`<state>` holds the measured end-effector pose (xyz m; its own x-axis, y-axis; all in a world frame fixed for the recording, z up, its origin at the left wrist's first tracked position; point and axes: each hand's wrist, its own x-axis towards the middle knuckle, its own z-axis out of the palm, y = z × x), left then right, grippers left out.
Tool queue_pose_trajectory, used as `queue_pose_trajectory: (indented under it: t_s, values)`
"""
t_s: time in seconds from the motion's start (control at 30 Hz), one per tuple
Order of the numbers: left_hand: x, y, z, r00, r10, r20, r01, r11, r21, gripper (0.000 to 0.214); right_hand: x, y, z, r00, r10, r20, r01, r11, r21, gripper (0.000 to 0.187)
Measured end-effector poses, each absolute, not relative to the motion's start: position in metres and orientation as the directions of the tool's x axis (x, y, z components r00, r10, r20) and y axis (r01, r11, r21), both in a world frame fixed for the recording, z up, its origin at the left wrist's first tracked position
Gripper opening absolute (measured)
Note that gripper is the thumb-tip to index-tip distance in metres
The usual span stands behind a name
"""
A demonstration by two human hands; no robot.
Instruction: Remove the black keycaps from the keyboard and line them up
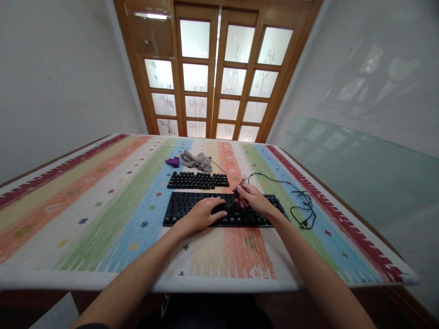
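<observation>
A black keyboard [181,211] lies before me; many of its keys on the left and middle look bare of caps, while the front row still carries some. My left hand [207,214] rests on the middle of it, fingers stretched out and holding nothing. Closed around a slim, dark, pen-like tool [234,198], my right hand [249,197] is just right of the left one. The tool's lower end points down at the keyboard; its exact kind is unclear. Behind the keyboard, loose black keycaps [198,180] are laid out in rows.
Past the keycaps lie a grey cloth [196,161], a purple cloth [172,161] and a thin rod [218,165]. A black cable [302,201] coils to the right of the keyboard. A striped tablecloth [113,201] covers the table, with walls on both sides.
</observation>
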<state>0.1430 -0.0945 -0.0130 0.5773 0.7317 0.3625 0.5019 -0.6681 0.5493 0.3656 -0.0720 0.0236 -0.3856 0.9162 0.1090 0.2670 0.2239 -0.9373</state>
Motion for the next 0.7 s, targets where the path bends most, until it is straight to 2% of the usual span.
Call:
queue_pose_trajectory:
  t_s: [0.13, 0.27, 0.43, 0.57, 0.7]
  values:
    - [0.147, -0.093, -0.005, 0.497, 0.795, 0.348, 0.279, -0.526, 0.803, 0.047, 0.37, -0.081, 0.029, -0.443, 0.882, 0.163, 0.169, 0.261, -0.951, 0.05]
    - [0.152, -0.089, -0.001, 0.496, 0.814, 0.301, 0.061, -0.379, 0.923, 0.054, 0.373, -0.085, 0.03, -0.466, 0.862, 0.201, 0.088, 0.271, -0.958, 0.049]
    - [0.154, -0.085, 0.0, 0.488, 0.837, 0.248, 0.024, -0.297, 0.954, 0.06, 0.377, -0.084, 0.025, -0.51, 0.834, 0.212, 0.018, 0.258, -0.966, 0.049]
    - [0.153, -0.085, 0.004, 0.495, 0.827, 0.268, 0.046, -0.333, 0.942, 0.06, 0.376, -0.081, 0.022, -0.521, 0.825, 0.219, 0.005, 0.26, -0.966, 0.048]
    - [0.15, -0.089, 0.008, 0.457, 0.824, 0.336, 0.166, -0.45, 0.878, 0.041, 0.374, -0.08, 0.022, -0.518, 0.829, 0.211, 0.026, 0.262, -0.965, 0.05]
